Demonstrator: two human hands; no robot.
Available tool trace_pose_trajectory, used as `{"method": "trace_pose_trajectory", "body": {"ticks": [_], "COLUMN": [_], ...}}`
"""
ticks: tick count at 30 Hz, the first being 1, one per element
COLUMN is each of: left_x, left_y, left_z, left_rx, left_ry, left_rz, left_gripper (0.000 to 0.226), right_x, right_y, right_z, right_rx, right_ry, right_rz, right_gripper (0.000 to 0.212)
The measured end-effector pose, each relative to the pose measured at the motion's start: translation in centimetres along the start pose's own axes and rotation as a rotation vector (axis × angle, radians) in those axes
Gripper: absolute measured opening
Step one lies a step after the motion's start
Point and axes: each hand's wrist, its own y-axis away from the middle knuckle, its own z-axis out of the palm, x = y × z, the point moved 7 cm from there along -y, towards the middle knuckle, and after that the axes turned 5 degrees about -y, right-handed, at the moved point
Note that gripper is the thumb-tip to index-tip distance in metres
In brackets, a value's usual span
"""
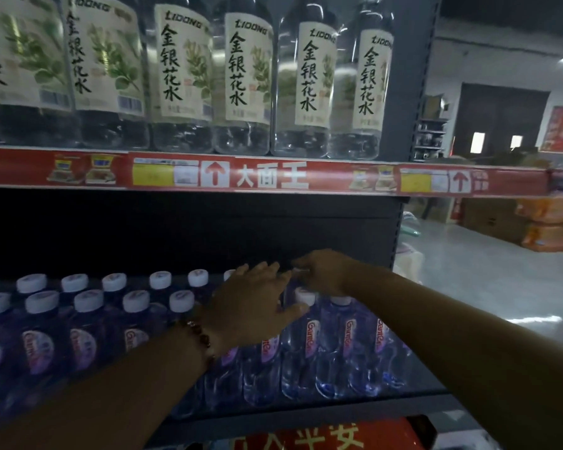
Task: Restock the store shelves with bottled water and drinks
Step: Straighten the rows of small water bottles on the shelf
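Small purple-tinted water bottles (pixel 309 345) with white caps stand in rows on the middle shelf (pixel 306 414). My left hand (pixel 257 303), a beaded bracelet on its wrist, lies over the bottle tops with fingers stretched out and the thumb beside a white cap (pixel 306 295). At the right end of the back row, my right hand (pixel 325 271) curls its fingers around the top of a water bottle (pixel 301 271). Only a sliver of that bottle's white cap shows. The body of the bottle is hidden behind the left hand and the front rows.
Large clear bottles with cream labels (pixel 247 76) fill the shelf above, over a red price strip (pixel 267 177). A red package (pixel 322 436) sits on the shelf below. To the right, the aisle floor holds orange shrink-wrapped packs (pixel 550 222) and a cardboard box (pixel 488 219).
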Motion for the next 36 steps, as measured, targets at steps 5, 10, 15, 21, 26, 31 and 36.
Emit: {"method": "trace_pose_trajectory", "body": {"ticks": [5, 10, 15, 21, 26, 31, 36], "left_x": [0.1, 0.1, 0.2, 0.3, -1.2, -2.9, -4.3], "left_y": [0.5, 0.2, 0.1, 0.5, 2.9, 6.0, 7.4], "left_z": [0.4, 0.7, 0.5, 0.3, -0.7, 0.1, 1.1], "left_rx": [0.052, 0.052, 0.036, 0.033, 0.169, 0.216, 0.219], "left_ry": [-0.041, -0.034, -0.046, -0.096, -0.043, -0.061, -0.145], "left_rz": [0.000, 0.000, 0.004, 0.014, 0.009, -0.048, -0.078], "left_gripper": [0.109, 0.101, 0.083, 0.098, 0.105, 0.096, 0.075], "right_x": [0.9, 0.7, -0.3, -0.3, -1.5, -5.5, -6.4], "right_y": [-0.8, -0.4, 0.5, 1.0, 2.1, 1.6, -0.6], "right_z": [-0.9, -0.9, -1.2, -1.3, -2.4, -1.0, 0.3], "right_rx": [0.148, 0.111, 0.067, 0.068, 0.137, 0.079, 0.033], "right_ry": [-0.043, -0.048, 0.004, -0.049, -0.259, -0.149, -0.187], "right_rz": [-0.040, -0.090, -0.157, -0.133, -0.106, -0.198, -0.117], "right_gripper": [0.037, 0.031, 0.027, 0.029, 0.036, 0.045, 0.041]}}
